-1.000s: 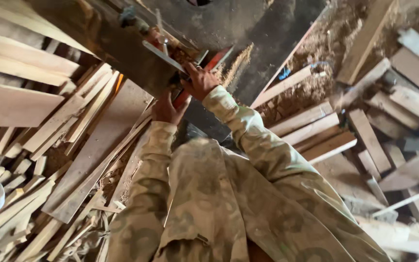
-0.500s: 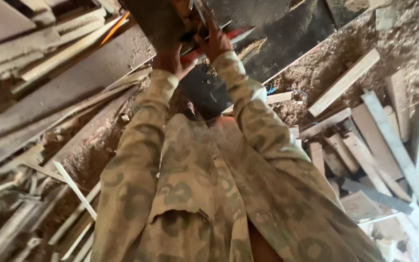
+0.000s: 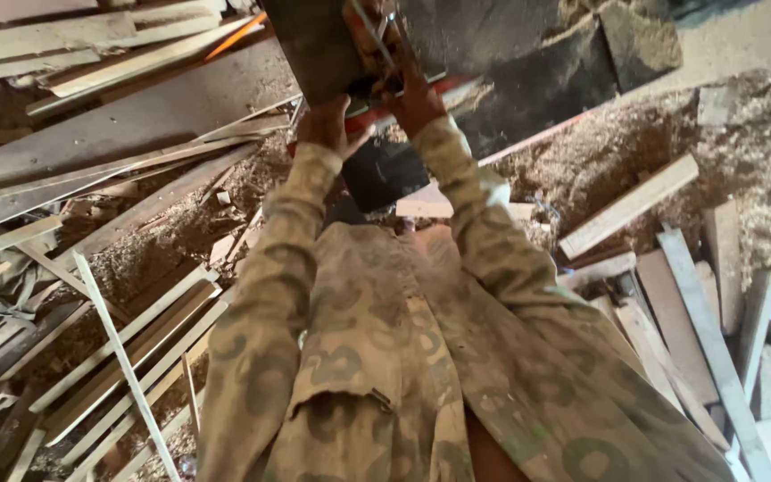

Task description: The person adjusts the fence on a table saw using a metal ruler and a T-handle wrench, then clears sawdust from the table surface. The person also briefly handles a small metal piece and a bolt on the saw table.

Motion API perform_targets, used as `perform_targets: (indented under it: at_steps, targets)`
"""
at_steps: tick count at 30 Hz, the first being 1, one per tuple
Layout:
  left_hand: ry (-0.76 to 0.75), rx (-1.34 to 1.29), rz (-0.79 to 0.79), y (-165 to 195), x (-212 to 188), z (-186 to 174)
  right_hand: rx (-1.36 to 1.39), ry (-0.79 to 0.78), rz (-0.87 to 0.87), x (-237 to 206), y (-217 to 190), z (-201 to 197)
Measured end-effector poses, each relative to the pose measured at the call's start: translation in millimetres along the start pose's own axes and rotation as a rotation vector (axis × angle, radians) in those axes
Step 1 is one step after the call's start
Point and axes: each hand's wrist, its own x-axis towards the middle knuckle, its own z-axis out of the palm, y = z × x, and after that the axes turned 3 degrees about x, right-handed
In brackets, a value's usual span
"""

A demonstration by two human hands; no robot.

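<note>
Both my arms, in patterned tan sleeves, reach up to a dark machine table (image 3: 493,45) at the top of the head view. My left hand (image 3: 327,125) presses at the table's near edge beside a red part (image 3: 385,103). My right hand (image 3: 417,103) rests against the same edge, just under a thin metal piece (image 3: 377,36). Whether either hand grips anything is hidden by the blur and the angle.
Long wooden planks and thin strips (image 3: 127,348) lie piled on the left. Short board offcuts (image 3: 689,312) lie on the right. Sawdust (image 3: 671,134) covers the ground at the upper right. A dark panel (image 3: 385,174) hangs below the table.
The view has swung: the machine table and my hands sit higher in the frame and the offcut pile shows lower right. My hands stay at the table's edge.
</note>
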Motion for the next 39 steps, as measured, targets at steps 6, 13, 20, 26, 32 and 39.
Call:
perform_targets:
  at_steps: [6, 13, 20, 26, 32, 39]
  targets:
    - [0.07, 0.005, 0.005, -7.2, -7.1, 9.8, -0.018, -0.059, 0.012, -8.0, 49.6, 18.5]
    - [-0.129, 0.108, -0.075, 7.1, -2.4, 7.6, -0.414, 0.162, 0.068, -32.0, 62.5, 44.0]
    - [-0.004, 0.069, -0.037, 3.5, 8.1, -3.0, -0.152, 0.148, 0.136, -20.4, 44.9, 34.3]
    - [-0.099, 0.066, -0.098, -24.5, 45.5, -10.3, -0.216, 0.347, -0.08, 27.2, 48.3, 45.6]
    - [-0.052, 0.197, -0.035, -67.6, 104.9, -19.0, 0.07, 0.05, 0.093, 104.9, 75.4, 58.3]
    - [-0.03, 0.228, -0.067, -112.6, 166.1, -16.8, -0.071, -0.003, -0.03, 196.4, 81.7, 59.0]
